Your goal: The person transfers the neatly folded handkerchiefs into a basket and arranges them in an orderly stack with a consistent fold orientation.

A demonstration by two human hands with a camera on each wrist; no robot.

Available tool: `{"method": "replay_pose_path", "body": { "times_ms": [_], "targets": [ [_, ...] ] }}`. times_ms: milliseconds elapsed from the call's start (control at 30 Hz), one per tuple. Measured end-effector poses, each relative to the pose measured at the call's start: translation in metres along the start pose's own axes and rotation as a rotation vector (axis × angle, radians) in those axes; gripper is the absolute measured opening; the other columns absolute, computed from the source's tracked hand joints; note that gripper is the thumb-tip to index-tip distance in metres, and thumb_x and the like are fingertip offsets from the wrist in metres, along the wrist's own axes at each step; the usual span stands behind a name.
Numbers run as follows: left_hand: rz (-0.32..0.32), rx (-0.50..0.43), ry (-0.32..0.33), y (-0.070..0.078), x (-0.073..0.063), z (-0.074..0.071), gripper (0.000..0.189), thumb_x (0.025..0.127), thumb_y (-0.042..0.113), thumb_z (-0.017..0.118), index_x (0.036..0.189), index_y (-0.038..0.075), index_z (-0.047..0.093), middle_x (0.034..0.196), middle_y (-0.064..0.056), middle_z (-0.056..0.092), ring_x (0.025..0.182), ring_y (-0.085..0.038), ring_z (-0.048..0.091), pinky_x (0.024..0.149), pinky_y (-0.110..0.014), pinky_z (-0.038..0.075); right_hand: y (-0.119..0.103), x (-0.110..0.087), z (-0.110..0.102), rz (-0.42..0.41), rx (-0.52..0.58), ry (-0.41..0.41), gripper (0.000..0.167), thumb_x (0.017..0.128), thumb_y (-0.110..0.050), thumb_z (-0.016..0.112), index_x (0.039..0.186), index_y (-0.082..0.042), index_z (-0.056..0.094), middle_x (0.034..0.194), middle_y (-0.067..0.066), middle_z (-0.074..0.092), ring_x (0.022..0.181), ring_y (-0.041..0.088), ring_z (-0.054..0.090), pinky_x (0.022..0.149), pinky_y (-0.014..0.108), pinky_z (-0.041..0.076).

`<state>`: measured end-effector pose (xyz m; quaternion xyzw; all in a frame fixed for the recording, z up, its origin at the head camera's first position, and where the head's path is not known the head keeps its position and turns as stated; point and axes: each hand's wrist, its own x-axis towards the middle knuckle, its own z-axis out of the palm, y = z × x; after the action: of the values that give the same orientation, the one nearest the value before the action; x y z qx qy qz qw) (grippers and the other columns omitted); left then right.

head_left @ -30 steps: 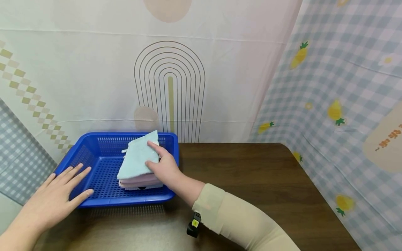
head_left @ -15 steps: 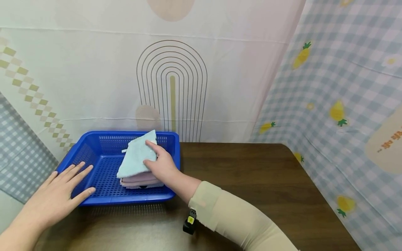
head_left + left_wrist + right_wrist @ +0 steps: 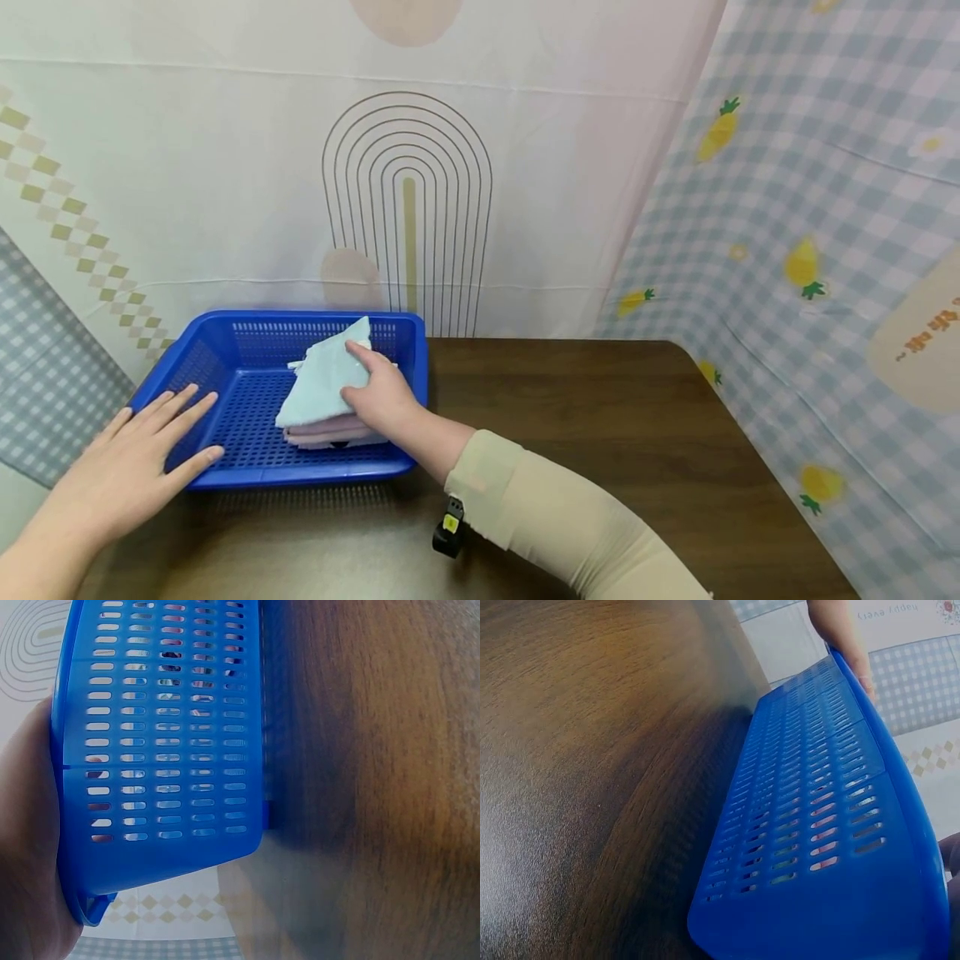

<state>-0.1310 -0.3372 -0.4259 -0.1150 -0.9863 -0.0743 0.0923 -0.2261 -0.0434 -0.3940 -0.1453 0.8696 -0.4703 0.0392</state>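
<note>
A stack of folded cloths lies in the right part of a blue plastic basket (image 3: 247,477). On top is a light blue cloth (image 3: 318,387), tilted, its far corner raised; pink cloths (image 3: 330,432) show beneath. My right hand (image 3: 386,396) rests at the right side of the stack, thumb and index finger extended on the blue cloth; the other fingers are hidden. My left hand (image 3: 138,475) lies spread over the basket's left rim, fingers straight. In the left wrist view, part of that hand is beside the rim, outside the slotted wall (image 3: 165,742).
The basket stands on a dark brown wooden table (image 3: 570,400), near its back edge. Behind hangs a pale patterned curtain (image 3: 555,192); a blue checked cloth (image 3: 787,333) hangs along the right side. A small black device (image 3: 448,533) sits under the right sleeve (image 3: 555,517).
Both hands stay nearly where they were. The right hand and the blue cloth's raised corner have shifted very slightly left; the view has moved a little.
</note>
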Motion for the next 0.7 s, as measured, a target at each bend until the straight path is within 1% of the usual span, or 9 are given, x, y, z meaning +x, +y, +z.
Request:
{"method": "replay_pose_path", "body": {
  "times_ms": [200, 433, 567, 700],
  "targets": [
    [-0.007, 0.004, -0.008, 0.0007, 0.0007, -0.0002, 0.081, 0.095, 0.057, 0.056, 0.158, 0.013, 0.028, 0.157, -0.026, 0.028, 0.143, -0.051, 0.021, 0.113, -0.044, -0.025, -0.0008, -0.0002, 0.0004, 0.053, -0.047, -0.025, 0.069, 0.086, -0.007, 0.069, 0.149, -0.023, 0.047, 0.150, 0.001, 0.047, 0.137, 0.015, 0.043, 0.107, 0.028, 0.041],
    [-0.004, 0.007, -0.002, 0.0009, 0.0010, 0.0002, 0.082, 0.095, 0.057, 0.056, 0.158, 0.014, 0.028, 0.157, -0.026, 0.029, 0.142, -0.051, 0.022, 0.113, -0.045, -0.025, 0.0002, 0.0013, 0.0021, 0.089, -0.102, -0.044, 0.070, 0.086, -0.008, 0.069, 0.150, -0.020, 0.045, 0.151, 0.006, 0.045, 0.135, 0.016, 0.045, 0.106, 0.028, 0.042],
    [-0.004, 0.005, -0.009, 0.0002, 0.0012, 0.0007, 0.082, 0.095, 0.058, 0.056, 0.158, 0.015, 0.026, 0.157, -0.026, 0.029, 0.143, -0.051, 0.021, 0.112, -0.045, -0.026, -0.0006, 0.0001, 0.0020, 0.111, -0.124, -0.068, 0.071, 0.086, -0.009, 0.069, 0.152, -0.017, 0.042, 0.155, 0.008, 0.039, 0.139, 0.018, 0.041, 0.107, 0.029, 0.040],
    [-0.008, 0.006, -0.018, 0.0002, 0.0014, 0.0015, 0.083, 0.095, 0.058, 0.056, 0.158, 0.014, 0.025, 0.157, -0.027, 0.028, 0.143, -0.051, 0.020, 0.112, -0.045, -0.026, -0.0028, -0.0025, 0.0025, 0.153, -0.149, -0.083, 0.073, 0.087, -0.015, 0.072, 0.152, -0.015, 0.040, 0.159, 0.012, 0.033, 0.142, 0.022, 0.037, 0.110, 0.030, 0.038]
  ]
}}
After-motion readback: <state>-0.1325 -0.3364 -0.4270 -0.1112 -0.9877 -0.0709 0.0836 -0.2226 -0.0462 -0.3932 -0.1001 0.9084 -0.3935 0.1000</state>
